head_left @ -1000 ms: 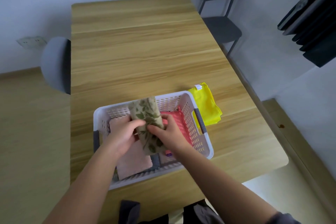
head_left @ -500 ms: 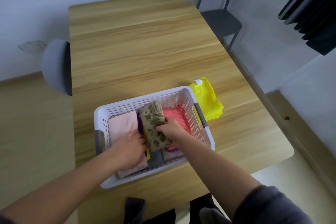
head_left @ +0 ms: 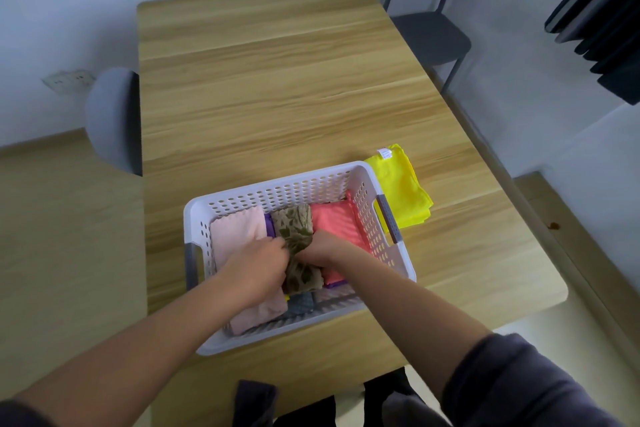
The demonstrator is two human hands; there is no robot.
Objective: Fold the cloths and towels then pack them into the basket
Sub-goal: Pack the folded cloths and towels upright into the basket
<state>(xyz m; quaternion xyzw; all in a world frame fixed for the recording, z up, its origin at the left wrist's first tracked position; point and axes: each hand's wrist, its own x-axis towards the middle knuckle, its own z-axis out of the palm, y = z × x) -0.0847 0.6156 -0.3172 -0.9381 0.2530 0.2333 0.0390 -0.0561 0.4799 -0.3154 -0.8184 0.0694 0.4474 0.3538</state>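
A white perforated basket [head_left: 277, 189] stands on the wooden table's near part. Inside it lie a folded pale pink towel [head_left: 239, 229] at the left, a coral cloth [head_left: 337, 222] at the right, and a folded olive leaf-print cloth [head_left: 294, 222] between them. Purple, yellow and grey cloth edges show underneath. My left hand [head_left: 258, 262] and my right hand [head_left: 323, 248] both grip the leaf-print cloth at its middle, down inside the basket. A folded yellow cloth [head_left: 403, 189] lies on the table just right of the basket.
The wooden table [head_left: 277, 80] stretches away beyond the basket. A dark chair [head_left: 427, 24] stands at the far right, and a grey chair back [head_left: 110, 118] at the left edge. Dark slats [head_left: 602, 17] hang at the upper right.
The leaf-print cloth went from being held above the basket down into the gap between the pink towel and coral cloth. My left hand returned from the pink towel to grip it.
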